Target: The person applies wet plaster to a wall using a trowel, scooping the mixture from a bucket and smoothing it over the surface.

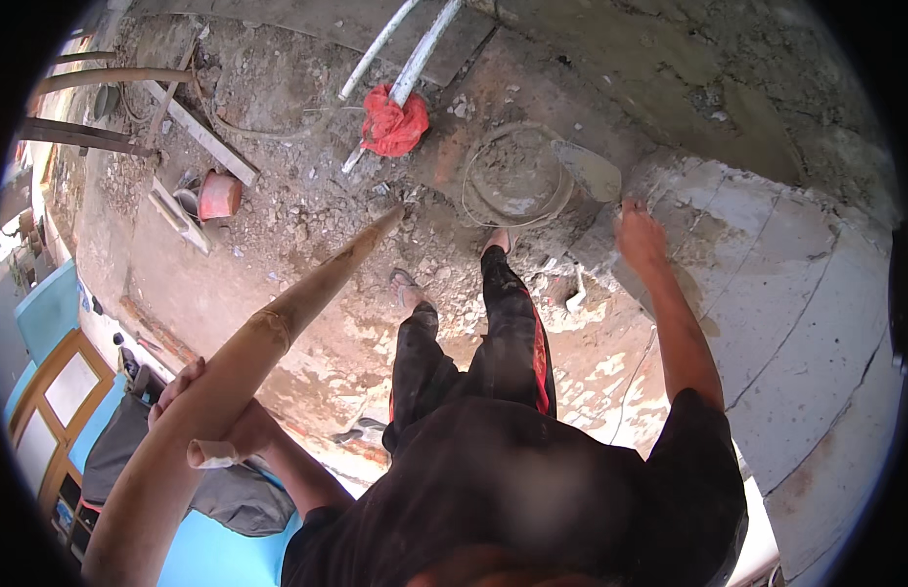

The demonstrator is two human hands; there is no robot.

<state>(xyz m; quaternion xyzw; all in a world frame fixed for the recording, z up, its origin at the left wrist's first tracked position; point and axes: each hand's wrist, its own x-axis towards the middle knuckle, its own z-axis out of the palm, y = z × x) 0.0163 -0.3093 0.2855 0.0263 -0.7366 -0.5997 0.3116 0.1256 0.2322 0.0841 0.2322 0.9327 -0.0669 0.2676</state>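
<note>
My left hand (245, 428) is wrapped round a thick bamboo pole (278, 328), which slants up from the lower left and hides part of the hand. A short branch stub juts from the pole beside my wrist. On the right, my right hand (640, 238) is closed at the handle end of a trowel (589, 171). The trowel's grey, mortar-smeared blade lies over the right rim of a round bucket (473, 201). Wet grey mortar (517, 176) fills the bucket, which stands just beyond my right foot.
A red plastic bag (393, 122) hangs around white-smeared poles (424, 49) ahead. Farther left lie a reddish bucket (219, 196) and a plank (204, 132) amid rubble. A pale, cracked slab wall (786, 284) runs along the right. Rough mortar covers the surface at upper right.
</note>
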